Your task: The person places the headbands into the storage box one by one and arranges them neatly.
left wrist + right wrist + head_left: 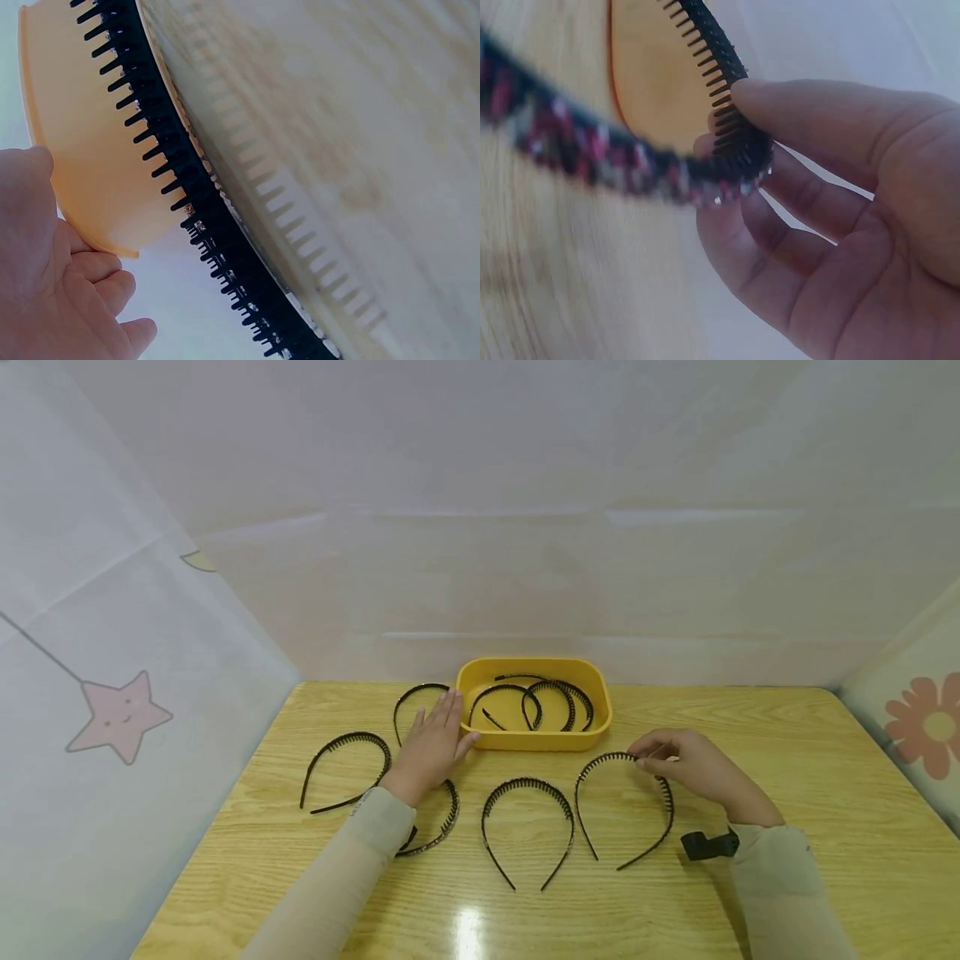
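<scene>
My right hand [701, 770] pinches the top of a black toothed headband [606, 757] between thumb and fingers. In the right wrist view this headband [592, 150] shows pink and silver glitter along its outer side. My left hand [429, 750] rests against the left end of a yellow box [536, 741], its fingers fairly straight along the wall. Several black headbands lie inside the box, one of them a curved headband [505, 687]. Below my left wrist lies another headband [452, 814], partly hidden by the arm; its teeth [161, 142] fill the left wrist view.
Between my forearms a toothed headband [527, 782] lies on the wooden table [787, 760]. Farther left are one headband [352, 737] and a thinner headband [397, 706] partly behind my left hand. A pale cloth wall [480, 568] stands behind the table.
</scene>
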### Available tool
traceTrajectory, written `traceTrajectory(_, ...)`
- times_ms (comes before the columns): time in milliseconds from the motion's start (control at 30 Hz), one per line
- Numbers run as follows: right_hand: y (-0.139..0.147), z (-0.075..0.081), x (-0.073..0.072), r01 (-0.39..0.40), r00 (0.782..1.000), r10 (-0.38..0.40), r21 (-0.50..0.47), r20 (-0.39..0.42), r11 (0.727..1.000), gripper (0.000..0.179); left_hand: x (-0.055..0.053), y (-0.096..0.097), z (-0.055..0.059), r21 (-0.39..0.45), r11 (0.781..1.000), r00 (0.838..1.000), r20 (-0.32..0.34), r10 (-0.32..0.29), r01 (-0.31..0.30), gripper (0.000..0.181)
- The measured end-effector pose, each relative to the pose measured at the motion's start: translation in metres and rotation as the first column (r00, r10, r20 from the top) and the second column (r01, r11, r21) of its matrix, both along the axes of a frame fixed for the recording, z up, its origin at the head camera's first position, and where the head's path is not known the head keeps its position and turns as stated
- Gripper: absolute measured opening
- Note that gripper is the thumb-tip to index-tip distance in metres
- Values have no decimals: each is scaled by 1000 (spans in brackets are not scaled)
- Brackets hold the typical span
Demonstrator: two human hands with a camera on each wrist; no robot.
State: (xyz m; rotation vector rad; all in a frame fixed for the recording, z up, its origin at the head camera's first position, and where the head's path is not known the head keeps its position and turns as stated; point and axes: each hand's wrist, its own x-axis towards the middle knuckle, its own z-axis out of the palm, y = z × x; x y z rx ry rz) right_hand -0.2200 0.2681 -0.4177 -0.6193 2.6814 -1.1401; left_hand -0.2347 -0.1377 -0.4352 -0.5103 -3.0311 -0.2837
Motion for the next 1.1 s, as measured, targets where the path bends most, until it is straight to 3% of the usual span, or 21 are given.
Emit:
traceTrajectory(233,0,2,0,48,998,-45,-69,51,996,23,0,0,1,8,1000,1000,6,6,-6,75)
traceTrajectory(500,-2,4,1,126,981,-96,-181,167,975,37,-1,-1,-1,3,1000,1000,5,7,-7,77)
traceTrajectory(1100,-19,-2,2,289,941,-178,-407,289,866,50,-3,-1,-4,-7,1000,1000,10,7,-7,77)
